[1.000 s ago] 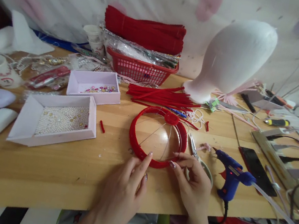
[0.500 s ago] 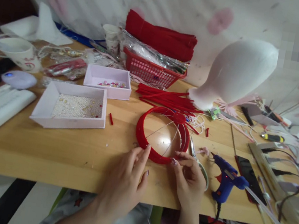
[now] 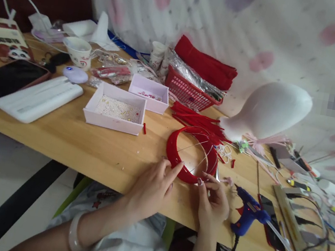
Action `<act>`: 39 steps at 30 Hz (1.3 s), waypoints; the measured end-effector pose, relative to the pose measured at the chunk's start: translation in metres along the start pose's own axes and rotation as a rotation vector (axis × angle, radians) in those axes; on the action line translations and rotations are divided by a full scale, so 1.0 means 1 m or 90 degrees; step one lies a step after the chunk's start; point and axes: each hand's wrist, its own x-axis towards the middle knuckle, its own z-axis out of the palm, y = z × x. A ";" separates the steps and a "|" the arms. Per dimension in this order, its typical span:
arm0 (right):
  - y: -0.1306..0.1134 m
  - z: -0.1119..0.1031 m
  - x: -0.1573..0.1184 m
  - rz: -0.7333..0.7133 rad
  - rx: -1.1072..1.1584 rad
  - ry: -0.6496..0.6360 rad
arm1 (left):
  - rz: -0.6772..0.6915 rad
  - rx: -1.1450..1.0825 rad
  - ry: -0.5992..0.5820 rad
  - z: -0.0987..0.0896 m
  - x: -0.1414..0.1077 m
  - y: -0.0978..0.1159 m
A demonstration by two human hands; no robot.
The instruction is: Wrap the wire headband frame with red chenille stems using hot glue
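A red fuzzy-covered hoop [image 3: 172, 144] with thin wires crossing its inside rests on the wooden table in front of me. The index fingertip of my left hand [image 3: 153, 185] touches the hoop's near left side; its thumb stays apart and the other fingers bend. At the near right edge, my right hand [image 3: 214, 203] pinches the hoop between thumb and fingers. Behind the hoop lies a bundle of red fuzzy stems [image 3: 199, 120]. Scissors [image 3: 218, 172], partly hidden, lie beside my right hand, and a blue glue gun [image 3: 248, 211] stands further right.
Left of the hoop are a white box of small beads [image 3: 112, 122] and a smaller box [image 3: 156, 105]. A red basket [image 3: 189, 91] and a white foam head [image 3: 267, 110] stand behind. A power strip [image 3: 288, 212] with cables lies right; a white slab-like object [image 3: 39, 98] lies left.
The camera view has swung left and tilted, bringing a dark phone and a panda-printed bag into sight. My hands keep nearly the same places at the hoop.
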 end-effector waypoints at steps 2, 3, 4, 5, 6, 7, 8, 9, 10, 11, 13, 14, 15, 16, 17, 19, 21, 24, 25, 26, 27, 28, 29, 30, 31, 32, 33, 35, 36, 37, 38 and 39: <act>-0.001 0.000 0.000 -0.010 -0.009 -0.001 | -0.003 0.004 0.000 0.000 0.001 0.000; -0.001 0.000 0.001 -0.016 -0.015 -0.001 | -0.003 0.001 0.001 0.000 0.001 -0.001; -0.002 0.000 0.001 -0.024 -0.022 0.000 | -0.002 -0.004 0.004 0.001 0.001 -0.002; -0.003 0.000 0.001 -0.033 -0.032 0.002 | -0.001 -0.009 0.006 0.002 0.001 -0.002; -0.004 0.000 0.001 -0.042 -0.042 0.006 | -0.001 -0.012 0.005 0.003 0.001 -0.003; -0.005 0.000 0.001 -0.051 -0.053 0.010 | -0.001 -0.013 0.002 0.005 0.001 -0.004; -0.006 0.000 0.001 -0.059 -0.063 0.014 | 0.000 -0.013 -0.001 0.006 0.001 -0.005; -0.007 0.000 0.001 -0.065 -0.071 0.018 | 0.001 -0.014 -0.003 0.007 0.000 -0.006; -0.007 0.000 0.001 -0.068 -0.077 0.022 | 0.003 -0.015 -0.003 0.008 0.000 -0.007; -0.008 0.000 0.001 -0.070 -0.081 0.024 | 0.006 -0.018 -0.001 0.008 0.000 -0.007; -0.008 0.001 0.000 -0.070 -0.084 0.022 | 0.007 -0.012 -0.003 0.007 0.001 -0.007; -0.007 0.000 0.000 -0.069 -0.084 0.019 | 0.005 -0.003 -0.007 0.006 0.001 -0.006; -0.007 0.000 0.000 -0.067 -0.081 0.017 | 0.003 0.007 -0.012 0.005 0.001 -0.005; -0.007 0.000 0.000 -0.065 -0.077 0.015 | 0.001 0.015 -0.016 0.004 0.002 -0.004; -0.006 0.000 0.000 -0.062 -0.073 0.013 | 0.002 0.016 -0.016 0.004 0.002 -0.004; -0.006 0.001 0.000 -0.058 -0.062 0.013 | 0.004 -0.016 0.000 0.003 0.002 -0.004; -0.007 0.001 0.000 -0.054 -0.048 0.012 | -0.008 -0.092 0.037 0.004 0.003 -0.005; -0.009 0.003 0.000 -0.044 -0.014 0.014 | -0.078 -0.257 0.115 0.006 0.003 -0.010; -0.011 0.004 0.000 -0.038 0.001 0.014 | -0.101 -0.302 0.134 0.006 0.003 -0.011; -0.013 0.005 0.000 -0.031 0.015 0.014 | -0.121 -0.336 0.147 0.007 0.003 -0.012; -0.015 0.005 0.000 -0.023 0.030 0.014 | -0.136 -0.360 0.154 0.007 0.003 -0.012; -0.019 0.006 0.001 -0.014 0.044 0.014 | -0.146 -0.374 0.158 0.007 0.003 -0.012; -0.023 0.006 0.002 -0.005 0.057 0.014 | -0.153 -0.384 0.160 0.006 0.003 -0.011; -0.027 0.005 0.003 0.003 0.068 0.013 | -0.161 -0.394 0.162 0.005 0.003 -0.010; -0.032 0.004 0.005 0.011 0.076 0.013 | -0.174 -0.414 0.163 0.004 0.003 -0.007; -0.038 0.003 0.007 0.017 0.083 0.013 | -0.194 -0.454 0.156 0.002 0.004 -0.004; -0.043 0.001 0.009 0.024 0.087 0.012 | -0.219 -0.519 0.140 0.000 0.005 -0.001; -0.053 -0.003 0.013 0.034 0.091 0.008 | -0.263 -0.702 0.082 -0.004 0.010 0.006; -0.058 -0.004 0.014 0.038 0.090 0.007 | -0.276 -0.796 0.054 -0.007 0.013 0.009; -0.062 -0.006 0.015 0.042 0.089 0.003 | -0.283 -0.873 0.032 -0.010 0.016 0.012; -0.066 -0.007 0.016 0.046 0.090 -0.001 | -0.284 -0.926 0.021 -0.012 0.019 0.015; -0.069 -0.008 0.016 0.050 0.092 -0.003 | -0.289 -0.963 0.020 -0.014 0.021 0.017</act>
